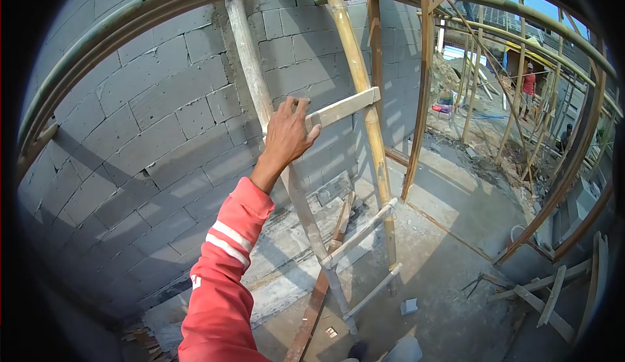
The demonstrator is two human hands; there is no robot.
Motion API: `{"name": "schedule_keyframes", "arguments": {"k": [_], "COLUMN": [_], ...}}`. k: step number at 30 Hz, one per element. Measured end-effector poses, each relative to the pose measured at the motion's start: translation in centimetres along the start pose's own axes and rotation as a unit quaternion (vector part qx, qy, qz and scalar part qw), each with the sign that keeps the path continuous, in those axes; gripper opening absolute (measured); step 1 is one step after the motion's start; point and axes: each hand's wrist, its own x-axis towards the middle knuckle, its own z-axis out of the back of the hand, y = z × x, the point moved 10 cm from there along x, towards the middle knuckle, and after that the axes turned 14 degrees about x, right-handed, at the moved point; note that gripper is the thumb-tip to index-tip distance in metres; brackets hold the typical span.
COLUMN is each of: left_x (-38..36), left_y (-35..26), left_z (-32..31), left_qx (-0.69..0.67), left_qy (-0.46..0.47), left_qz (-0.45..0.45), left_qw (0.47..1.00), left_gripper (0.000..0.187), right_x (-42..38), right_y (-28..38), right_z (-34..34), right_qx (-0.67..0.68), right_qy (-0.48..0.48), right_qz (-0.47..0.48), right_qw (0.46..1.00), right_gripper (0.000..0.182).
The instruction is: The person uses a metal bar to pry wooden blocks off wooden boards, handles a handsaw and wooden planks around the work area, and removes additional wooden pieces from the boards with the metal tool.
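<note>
My left hand point(288, 134), in a red sleeve with white stripes, is at the left pole of a bamboo ladder point(375, 147). Its fingers are apart and bent, the thumb near the left end of a wooden rung point(342, 110). No grip around the pole or rung shows. The ladder stands upright before a grey block wall point(176, 114), and lower rungs run down toward the floor. My right hand is not visible.
Bamboo poles point(488, 0) arch overhead. Wooden planks point(312, 316) lie at the ladder's foot, and scrap timber point(547, 297) is piled at the lower right. Beyond the wooden frame, a person in red point(528, 85) stands among poles and rubble.
</note>
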Motion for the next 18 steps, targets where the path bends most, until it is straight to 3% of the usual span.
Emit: {"name": "schedule_keyframes", "arguments": {"k": [2,3,4,5,6,8,9,10,12,15,18], "left_x": [-1.3,-1.3,-1.6,-1.8,-1.8,-1.6,-1.7,-1.4,-1.0,-0.5,-0.5], "left_y": [1.1,1.3,1.4,1.5,1.7,1.5,1.5,1.3,1.1,0.0,-0.3], "left_z": [-8.2,-8.7,-8.8,-8.8,-8.9,-8.5,-8.4,-8.4,-8.5,-8.1,-8.8], "left_qx": [0.111,0.117,0.113,0.11,0.117,0.122,0.129,0.127,0.141,0.151,0.193], "left_qy": [0.262,0.26,0.245,0.23,0.228,0.218,0.228,0.236,0.252,0.226,0.226], "left_qz": [0.022,0.026,0.029,0.032,0.033,0.048,0.061,0.064,0.08,0.092,0.113], "left_qw": [0.958,0.958,0.962,0.966,0.966,0.967,0.963,0.961,0.954,0.958,0.948], "left_gripper": [0.052,0.052,0.053,0.055,0.055,0.049,0.047,0.046,0.044,0.042,0.042], "right_x": [7.8,10.9,14.0,17.3,18.3,21.3,22.7,24.1,25.4,27.3,29.4], "right_y": [9.2,15.2,18.8,24.5,29.8,41.1,46.4,51.1,60.6,72.9,83.2], "right_z": [-1.7,-1.0,-2.6,-1.8,-0.1,2.0,2.6,2.5,3.3,3.0,3.3], "right_qx": [0.039,0.201,0.204,0.265,0.317,0.39,0.44,0.53,0.551,0.605,0.656], "right_qy": [0.115,0.153,0.153,0.007,-0.141,-0.075,-0.019,0.056,0.097,0.093,0.075], "right_qz": [-0.019,-0.032,-0.026,0.132,0.279,0.312,0.321,0.252,0.319,0.427,0.434], "right_qw": [0.992,0.967,0.967,0.955,0.895,0.863,0.838,0.808,0.765,0.666,0.612], "right_gripper": [0.051,0.064,0.064,0.05,0.039,0.051,0.05,0.044,0.043,0.047,0.054]}}
